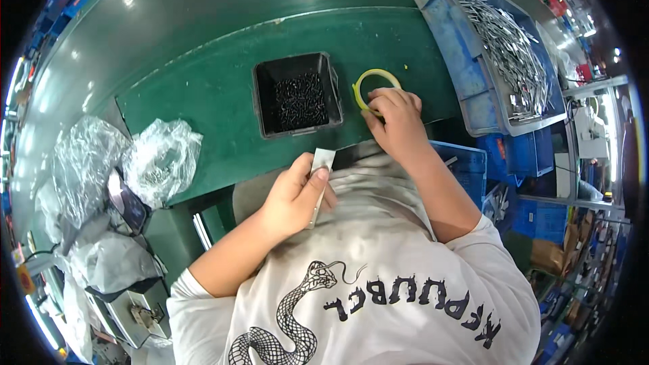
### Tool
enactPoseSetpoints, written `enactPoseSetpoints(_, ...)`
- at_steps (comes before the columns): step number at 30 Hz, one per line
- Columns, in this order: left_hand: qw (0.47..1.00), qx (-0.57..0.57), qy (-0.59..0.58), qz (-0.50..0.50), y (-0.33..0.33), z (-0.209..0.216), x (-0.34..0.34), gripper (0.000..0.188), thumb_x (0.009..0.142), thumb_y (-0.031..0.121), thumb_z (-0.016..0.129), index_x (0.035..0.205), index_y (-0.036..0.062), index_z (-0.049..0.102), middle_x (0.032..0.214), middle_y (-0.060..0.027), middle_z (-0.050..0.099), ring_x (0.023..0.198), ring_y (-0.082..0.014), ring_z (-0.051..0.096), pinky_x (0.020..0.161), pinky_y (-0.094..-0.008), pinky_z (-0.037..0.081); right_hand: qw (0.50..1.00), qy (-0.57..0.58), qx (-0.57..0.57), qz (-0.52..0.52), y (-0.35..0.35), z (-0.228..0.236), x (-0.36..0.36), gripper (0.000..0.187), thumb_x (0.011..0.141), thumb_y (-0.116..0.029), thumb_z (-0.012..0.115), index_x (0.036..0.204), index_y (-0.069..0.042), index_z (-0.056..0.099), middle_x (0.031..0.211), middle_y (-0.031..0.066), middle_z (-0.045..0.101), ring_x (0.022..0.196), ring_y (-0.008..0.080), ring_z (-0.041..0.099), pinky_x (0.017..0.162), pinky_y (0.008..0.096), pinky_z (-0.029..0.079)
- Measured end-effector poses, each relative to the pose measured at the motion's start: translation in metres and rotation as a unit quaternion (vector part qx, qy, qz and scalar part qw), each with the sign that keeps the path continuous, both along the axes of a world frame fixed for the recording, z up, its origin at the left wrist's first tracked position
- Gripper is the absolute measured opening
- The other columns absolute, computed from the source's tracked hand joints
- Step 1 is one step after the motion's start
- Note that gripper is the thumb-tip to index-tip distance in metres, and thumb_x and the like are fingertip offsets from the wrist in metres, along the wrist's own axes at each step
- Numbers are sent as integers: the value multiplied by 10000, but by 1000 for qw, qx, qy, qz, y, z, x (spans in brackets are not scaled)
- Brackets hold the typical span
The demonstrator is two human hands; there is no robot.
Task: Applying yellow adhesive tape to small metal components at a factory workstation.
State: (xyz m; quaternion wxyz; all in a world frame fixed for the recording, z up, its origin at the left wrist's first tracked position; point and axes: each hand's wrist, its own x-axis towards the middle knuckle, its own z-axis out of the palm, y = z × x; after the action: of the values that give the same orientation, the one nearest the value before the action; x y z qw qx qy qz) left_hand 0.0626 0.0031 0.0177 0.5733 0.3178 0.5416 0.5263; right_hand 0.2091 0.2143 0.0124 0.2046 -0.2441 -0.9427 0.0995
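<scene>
My left hand [292, 196] pinches a flat grey metal strip [320, 174], long axis running near to far. My right hand [395, 118], fingers curled, rests on the yellow tape ring [375, 86], far right of the strip.

White short-sleeved T-shirt [378, 284], black snake graphic, black lettering, bare forearms

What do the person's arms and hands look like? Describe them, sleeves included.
Both forearms are bare, with no gloves, rings or watch visible on the left hand or right hand. Short white T-shirt sleeves end above the elbows. The fingers are uncovered.
</scene>
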Motion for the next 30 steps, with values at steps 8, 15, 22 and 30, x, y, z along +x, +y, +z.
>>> enactPoseSetpoints(8, 998, 34, -55, 13, -1, 4, 1, 238, 1055, 224, 430, 1123, 3, 484, 903, -103, 703, 703, -121, 666, 607, -249, 528, 941, 153, -152, 261, -29, 26, 41, 195, 811, -12, 674, 957, -12, 545, 744, 119, 552, 601, 276, 485, 593, 383, 416)
enactPoseSetpoints(15, 999, 10, -11, 29, -4, 13, 13, 251, 1046, 177, 444, 1227, 6, 483, 919, -59, 665, 700, -96, 639, 591, -228, 517, 932, 127, -189, 282, -51, 31, 39, 170, 843, -103, 690, 927, -30, 562, 667, 70, 528, 550, 248, 456, 571, 369, 389)
enactPoseSetpoints(22, 999, 16, -12, 35, -4, 12, 14, 234, 1041, 163, 453, 1204, 1, 494, 906, -44, 648, 712, -101, 633, 597, -232, 514, 918, 165, -194, 305, -47, 20, 36, 158, 878, -133, 678, 925, -26, 571, 673, 64, 534, 543, 234, 447, 525, 355, 366)
enactPoseSetpoints(30, 999, 17, 19, 34, -4, 9, 12, 209, 1038, 162, 460, 1139, -12, 515, 838, -52, 651, 694, -108, 625, 594, -241, 498, 918, 154, -206, 302, -47, 18, 37, 164, 884, -145, 678, 923, -24, 575, 670, 66, 531, 563, 233, 447, 524, 353, 370)
